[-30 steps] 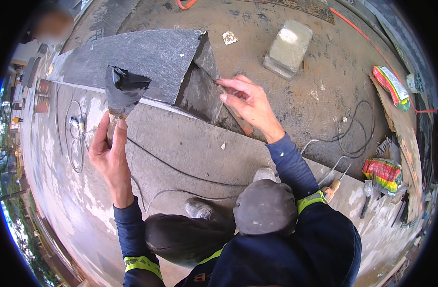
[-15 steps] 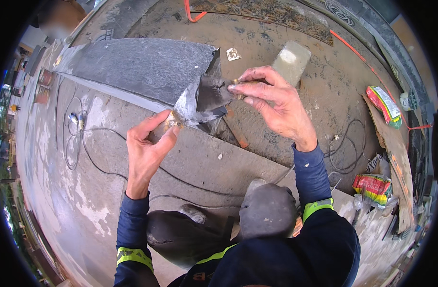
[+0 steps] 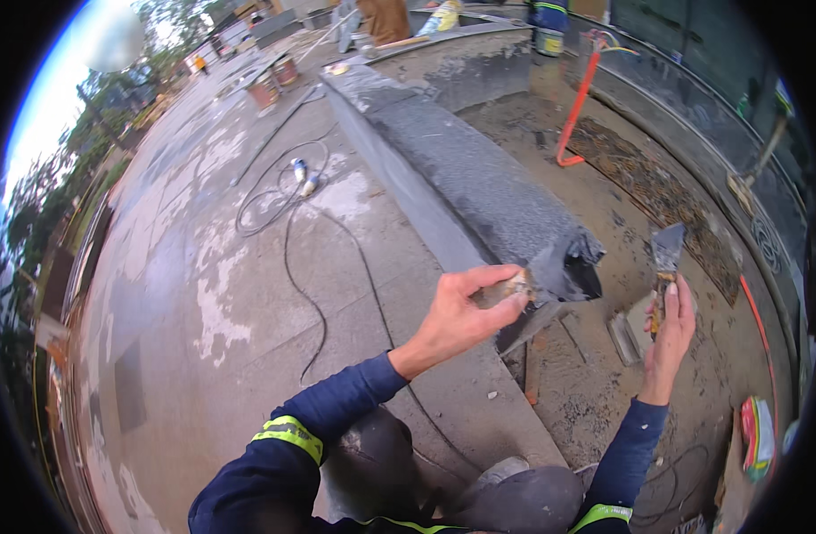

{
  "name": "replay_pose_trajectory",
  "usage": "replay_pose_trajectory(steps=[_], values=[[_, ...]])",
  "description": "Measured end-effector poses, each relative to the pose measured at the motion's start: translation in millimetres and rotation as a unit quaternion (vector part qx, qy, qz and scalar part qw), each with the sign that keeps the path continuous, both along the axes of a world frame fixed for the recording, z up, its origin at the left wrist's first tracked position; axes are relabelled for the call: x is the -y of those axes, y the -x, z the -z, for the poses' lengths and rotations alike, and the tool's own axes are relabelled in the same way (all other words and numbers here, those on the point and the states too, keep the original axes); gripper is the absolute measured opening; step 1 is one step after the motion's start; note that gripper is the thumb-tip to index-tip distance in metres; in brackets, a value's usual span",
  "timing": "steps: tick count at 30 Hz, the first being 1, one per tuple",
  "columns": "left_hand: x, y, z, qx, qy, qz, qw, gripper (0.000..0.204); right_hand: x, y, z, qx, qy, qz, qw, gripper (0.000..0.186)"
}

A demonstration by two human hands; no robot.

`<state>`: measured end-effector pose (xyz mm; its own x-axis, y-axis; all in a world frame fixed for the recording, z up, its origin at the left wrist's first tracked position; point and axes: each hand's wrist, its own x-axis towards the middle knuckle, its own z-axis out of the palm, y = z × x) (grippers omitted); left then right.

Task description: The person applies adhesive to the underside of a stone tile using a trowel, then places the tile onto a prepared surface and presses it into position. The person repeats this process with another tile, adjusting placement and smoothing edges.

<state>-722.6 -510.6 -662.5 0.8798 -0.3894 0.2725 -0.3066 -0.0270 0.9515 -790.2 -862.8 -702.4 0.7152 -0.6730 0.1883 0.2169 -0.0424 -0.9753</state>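
My left hand (image 3: 474,316) pinches the handle of a broad putty knife (image 3: 546,271) with glossy black paste on its blade, held at the near end of a long dark grey stone piece (image 3: 452,169). Whether the blade touches the stone, I cannot tell. My right hand (image 3: 670,329) grips a narrower scraper (image 3: 668,240), its grey-smeared blade pointing up, off to the right of the stone's end.
Cables with connectors (image 3: 303,178) lie on the left paving. Buckets (image 3: 263,89) and other people's legs (image 3: 381,22) are at the back. An orange conduit (image 3: 579,107) rises behind the stone. A concrete block (image 3: 626,334) and red bag (image 3: 755,436) lie right.
The view has swung leftward and up along the stone. Both hands moved rightward in the picture; the right one now holds its scraper upright, away from the stone's end face.
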Motion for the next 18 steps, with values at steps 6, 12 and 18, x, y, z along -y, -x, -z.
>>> replay_pose_trajectory(steps=[6, 12, 18], values=[[-15.3, -2.0, 5.7, -0.095, 0.077, 0.025, 0.992, 0.042, 9.2, -41.2, -0.2, -0.016, -0.031, -0.041, 0.999, 0.049], [-20.1, -55.5, -16.0, -0.055, 0.144, -0.038, 0.987, 0.044, 45.2, -39.2, -33.2, 0.160, -0.059, -0.064, 0.983, 0.049], [-10.0, -70.6, -121.7, -0.130, 0.063, -0.063, 0.987, 0.046, 69.2, 19.2, -103.2, -0.071, -0.121, 0.131, 0.981, 0.056]])
